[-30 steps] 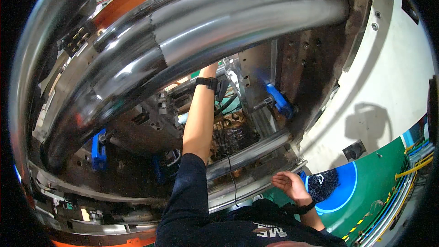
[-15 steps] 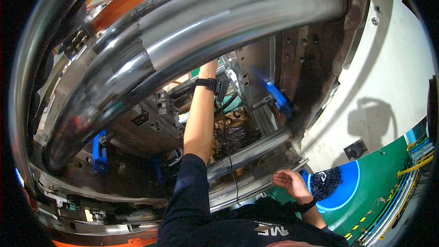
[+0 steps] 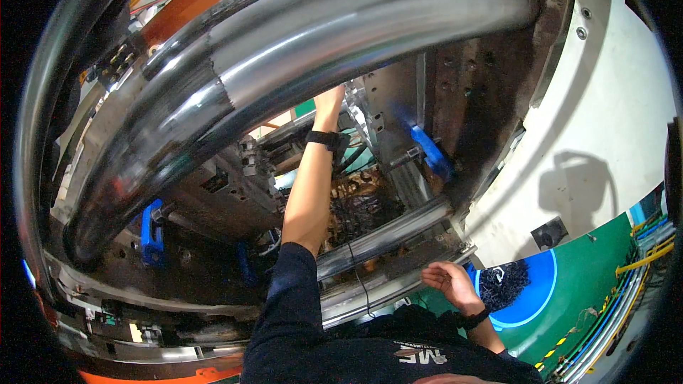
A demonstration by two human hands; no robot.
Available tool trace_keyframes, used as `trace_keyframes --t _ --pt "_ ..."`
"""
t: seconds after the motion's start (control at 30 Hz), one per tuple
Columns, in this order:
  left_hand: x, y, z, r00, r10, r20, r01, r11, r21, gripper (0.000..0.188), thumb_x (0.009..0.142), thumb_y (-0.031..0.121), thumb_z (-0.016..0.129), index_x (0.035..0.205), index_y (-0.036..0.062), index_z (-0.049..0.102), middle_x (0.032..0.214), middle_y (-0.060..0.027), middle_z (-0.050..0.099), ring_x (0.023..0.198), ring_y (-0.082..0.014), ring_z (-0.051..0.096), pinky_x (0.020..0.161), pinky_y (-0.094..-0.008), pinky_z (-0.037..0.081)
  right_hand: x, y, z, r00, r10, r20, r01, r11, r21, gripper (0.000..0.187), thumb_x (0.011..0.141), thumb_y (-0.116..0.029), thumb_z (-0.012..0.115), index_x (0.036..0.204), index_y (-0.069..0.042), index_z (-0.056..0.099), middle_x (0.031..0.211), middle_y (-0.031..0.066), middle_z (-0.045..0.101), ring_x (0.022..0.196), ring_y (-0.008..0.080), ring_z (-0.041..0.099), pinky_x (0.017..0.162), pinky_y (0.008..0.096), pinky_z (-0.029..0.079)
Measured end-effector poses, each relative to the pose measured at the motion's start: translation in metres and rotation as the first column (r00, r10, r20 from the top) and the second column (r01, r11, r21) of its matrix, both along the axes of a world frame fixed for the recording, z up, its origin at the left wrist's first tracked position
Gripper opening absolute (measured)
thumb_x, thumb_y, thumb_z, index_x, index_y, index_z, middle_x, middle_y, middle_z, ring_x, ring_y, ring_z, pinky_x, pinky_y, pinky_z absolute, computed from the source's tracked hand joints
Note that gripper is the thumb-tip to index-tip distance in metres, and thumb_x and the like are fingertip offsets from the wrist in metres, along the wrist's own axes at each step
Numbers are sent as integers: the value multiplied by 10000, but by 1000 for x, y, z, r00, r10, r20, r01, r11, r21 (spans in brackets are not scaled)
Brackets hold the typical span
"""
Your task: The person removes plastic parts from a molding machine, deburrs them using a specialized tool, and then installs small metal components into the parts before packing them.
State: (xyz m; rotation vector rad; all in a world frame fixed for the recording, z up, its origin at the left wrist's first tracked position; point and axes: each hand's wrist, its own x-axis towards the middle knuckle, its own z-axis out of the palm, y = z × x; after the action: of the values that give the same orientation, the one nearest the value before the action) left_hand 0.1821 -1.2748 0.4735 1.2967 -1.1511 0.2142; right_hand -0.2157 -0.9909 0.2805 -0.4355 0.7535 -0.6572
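Sitting partly behind the lower edge of the bar [image 3: 384, 14], the left grip [image 3: 329, 103] is showing only its wrist end; its fingers are hiding, so one cannot tell how open it is or whether it is holding anything. The right grip [image 3: 452, 284] is resting open near the tub [image 3: 544, 295], its fingers bending slightly and holding nothing.

The bar is spanning the upper middle of the view, meeting the dark plate [image 3: 491, 92] at its right end. It is probably weighing far too much for lifting, standing rigid and hardly risking breakage, while its smooth, perhaps oily skin is likely making it slippery; a flat palm on the paler stretch is seeming surer than fingers curling around such thickness.

The bar is gleaming grey, appearing bowed in this wide view, its darker, smeary left part ending at a jagged line [image 3: 225, 87].
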Motion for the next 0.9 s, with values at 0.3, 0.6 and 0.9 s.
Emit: trace_keyframes --t 0.3,0.6,0.9 --pt "-97 142 42 966 -205 157 179 970 166 140 853 120 629 859 -4 693 741 -145 659 681 -265 635 677 -335 493 37 -36 45 921 -28 388 -2 997 76 359 946 -298 511 1082 24 593 1092 211 647 1035 316 626 985 438 468" --pt "-180 246 -52 636 -598 487 388 794 468 118 685 60 665 803 65 666 975 -53 608 1015 -258 551 897 -415 407 90 -77 98 908 -114 404 141 989 -39 380 962 -380 473 1107 -50 591 1042 54 643 958 170 612 852 303 487" --pt "-166 252 -74 550 -662 510 387 743 547 109 676 113 660 774 84 623 935 -37 577 1038 -237 535 1012 -485 356 98 -78 63 895 -60 443 34 997 65 414 991 -369 398 1111 -35 611 1009 69 661 915 168 631 795 286 515"
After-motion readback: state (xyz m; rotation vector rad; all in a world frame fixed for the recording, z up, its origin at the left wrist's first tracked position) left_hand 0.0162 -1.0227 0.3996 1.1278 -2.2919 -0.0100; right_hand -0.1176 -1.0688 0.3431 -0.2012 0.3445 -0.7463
